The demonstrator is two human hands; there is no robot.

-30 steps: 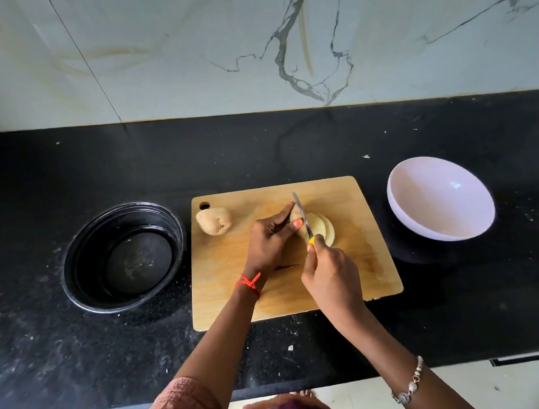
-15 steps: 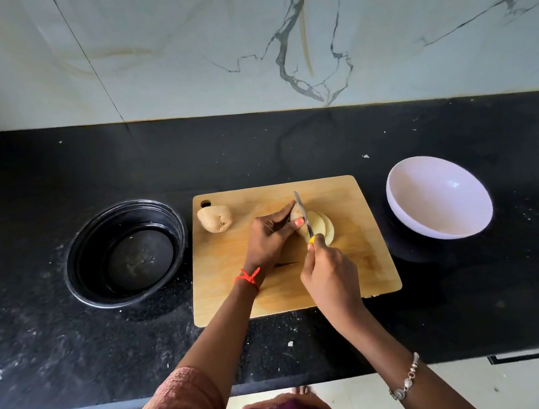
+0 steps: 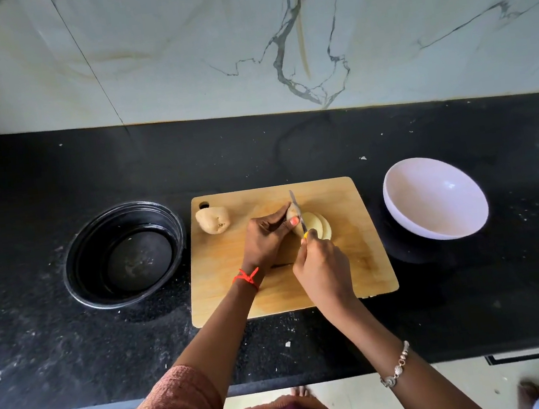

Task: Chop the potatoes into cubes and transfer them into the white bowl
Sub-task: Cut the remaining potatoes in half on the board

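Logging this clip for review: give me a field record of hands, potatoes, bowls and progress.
left hand: steadies the half-cut potato
right hand: grips the knife, blade in that potato
slices: fanned right of blade on cutting board
whole potato: board's far-left corner
white bowl: empty, right of board
black bowl: left of board
progress: slicing, no cubes yet

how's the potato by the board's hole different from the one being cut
The potato by the hole is whole; the other potato is partly sliced. The first lies untouched; the left hand holds the second while the right hand cuts it with the knife. Both sit on the cutting board.
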